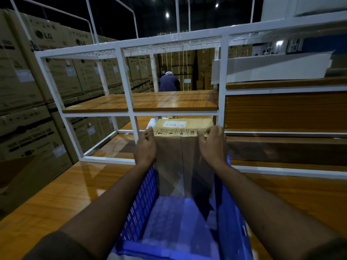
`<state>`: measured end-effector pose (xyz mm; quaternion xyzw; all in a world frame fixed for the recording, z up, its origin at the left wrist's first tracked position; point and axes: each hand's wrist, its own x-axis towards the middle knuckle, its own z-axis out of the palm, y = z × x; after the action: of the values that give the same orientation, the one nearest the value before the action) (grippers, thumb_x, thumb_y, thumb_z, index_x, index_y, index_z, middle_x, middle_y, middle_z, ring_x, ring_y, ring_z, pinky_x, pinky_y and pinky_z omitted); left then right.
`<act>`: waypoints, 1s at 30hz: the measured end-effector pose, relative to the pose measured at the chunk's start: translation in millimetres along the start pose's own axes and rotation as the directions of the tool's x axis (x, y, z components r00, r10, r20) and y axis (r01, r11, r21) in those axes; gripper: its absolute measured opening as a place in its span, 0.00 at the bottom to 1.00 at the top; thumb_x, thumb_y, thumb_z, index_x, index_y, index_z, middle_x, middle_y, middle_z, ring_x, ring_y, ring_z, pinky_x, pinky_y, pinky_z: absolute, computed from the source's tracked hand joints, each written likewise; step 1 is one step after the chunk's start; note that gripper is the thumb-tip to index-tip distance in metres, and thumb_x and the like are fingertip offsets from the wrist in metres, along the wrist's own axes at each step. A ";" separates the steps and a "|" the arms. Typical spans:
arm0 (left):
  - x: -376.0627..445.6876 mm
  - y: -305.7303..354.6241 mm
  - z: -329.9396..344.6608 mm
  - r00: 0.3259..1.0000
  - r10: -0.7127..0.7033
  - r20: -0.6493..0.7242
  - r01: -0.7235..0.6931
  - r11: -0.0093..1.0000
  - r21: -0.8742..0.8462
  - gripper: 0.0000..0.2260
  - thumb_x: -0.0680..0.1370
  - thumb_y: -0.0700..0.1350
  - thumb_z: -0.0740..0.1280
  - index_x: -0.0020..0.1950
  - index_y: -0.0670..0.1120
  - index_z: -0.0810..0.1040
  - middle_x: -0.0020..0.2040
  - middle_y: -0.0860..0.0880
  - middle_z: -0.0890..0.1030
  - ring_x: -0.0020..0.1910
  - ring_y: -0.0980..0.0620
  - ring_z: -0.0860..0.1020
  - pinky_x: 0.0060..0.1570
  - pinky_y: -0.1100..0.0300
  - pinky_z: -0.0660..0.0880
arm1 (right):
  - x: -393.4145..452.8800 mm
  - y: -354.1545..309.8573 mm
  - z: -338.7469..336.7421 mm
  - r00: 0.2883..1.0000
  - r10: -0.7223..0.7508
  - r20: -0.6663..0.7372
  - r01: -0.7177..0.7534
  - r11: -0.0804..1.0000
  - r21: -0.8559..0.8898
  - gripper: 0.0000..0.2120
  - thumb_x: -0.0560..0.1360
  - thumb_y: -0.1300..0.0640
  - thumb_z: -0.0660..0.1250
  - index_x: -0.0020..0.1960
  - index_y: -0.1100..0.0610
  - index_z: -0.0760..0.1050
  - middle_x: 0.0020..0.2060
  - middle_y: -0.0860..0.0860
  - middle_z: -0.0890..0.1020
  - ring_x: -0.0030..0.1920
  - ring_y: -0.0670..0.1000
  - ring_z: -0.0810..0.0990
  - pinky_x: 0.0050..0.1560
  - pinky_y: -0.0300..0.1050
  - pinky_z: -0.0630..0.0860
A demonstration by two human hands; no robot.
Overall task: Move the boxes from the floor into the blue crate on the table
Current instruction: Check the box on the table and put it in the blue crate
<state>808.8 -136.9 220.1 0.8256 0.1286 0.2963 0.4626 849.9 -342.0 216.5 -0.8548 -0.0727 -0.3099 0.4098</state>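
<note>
Down the middle of the frame, a tall cardboard box (pixel 183 158) stands upright at the far end of the blue crate (pixel 139 199), which sits on the glossy wooden table (pixel 62 186). The box rises well above the crate's walls, and the near half of the crate floor lies bare below it.

Left of centre, the left hand (pixel 145 147) is clamped on the box's upper left edge, fingers curled over the top corner, thumb side against the face. Centre, the box shows a barcode label and a row of handling symbols on its top panel, with a tape seam running down the front. It looks stiff and square-sided; the tape and plain card could be slick under the palms, and the handling marks suggest contents worth treating gently. Weight I can't judge, though two hands on it hints at some heft. Opposite top edges look like the best hold.

Right of centre, the right hand (pixel 213 143) mirrors it, fingers hooked over the upper right corner, gripping firmly.
</note>
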 end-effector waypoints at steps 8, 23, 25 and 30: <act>11.6 -13.9 -36.8 0.860 -0.436 0.264 0.505 0.796 -0.333 0.23 0.83 0.61 0.59 0.54 0.41 0.78 0.42 0.42 0.82 0.37 0.47 0.77 0.35 0.57 0.73 | 23.1 17.2 -19.8 0.703 0.691 0.167 -0.695 0.618 0.368 0.29 0.80 0.33 0.50 0.62 0.56 0.71 0.51 0.55 0.82 0.48 0.55 0.81 0.50 0.54 0.79; -35.4 51.8 -71.4 0.816 -0.246 0.523 0.371 0.917 -0.148 0.12 0.85 0.46 0.60 0.44 0.45 0.75 0.39 0.44 0.81 0.43 0.44 0.77 0.49 0.45 0.76 | 22.5 7.0 -65.6 0.718 0.306 0.625 -0.660 0.584 0.473 0.21 0.83 0.42 0.56 0.50 0.57 0.78 0.40 0.54 0.84 0.40 0.52 0.83 0.41 0.45 0.78; -30.8 53.9 -74.0 0.833 -0.138 0.536 0.337 0.895 -0.293 0.11 0.85 0.48 0.59 0.48 0.45 0.77 0.36 0.48 0.83 0.38 0.47 0.80 0.36 0.54 0.77 | 25.5 -1.5 -79.4 0.786 0.239 0.570 -0.585 0.586 0.560 0.19 0.83 0.44 0.56 0.45 0.55 0.77 0.34 0.51 0.82 0.34 0.49 0.82 0.34 0.42 0.78; -19.6 48.4 -79.0 0.876 -0.007 0.482 0.309 0.777 -0.549 0.17 0.84 0.56 0.59 0.48 0.48 0.82 0.41 0.46 0.82 0.39 0.46 0.79 0.38 0.54 0.75 | 32.7 -12.6 -100.0 0.782 0.260 0.567 -0.621 0.409 0.669 0.28 0.81 0.34 0.52 0.41 0.55 0.77 0.26 0.49 0.80 0.25 0.48 0.79 0.25 0.36 0.76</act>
<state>742.3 -118.2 284.8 0.6628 -0.0149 0.0792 0.7444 824.2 -412.6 291.2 -0.5841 -0.0537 0.0547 0.8081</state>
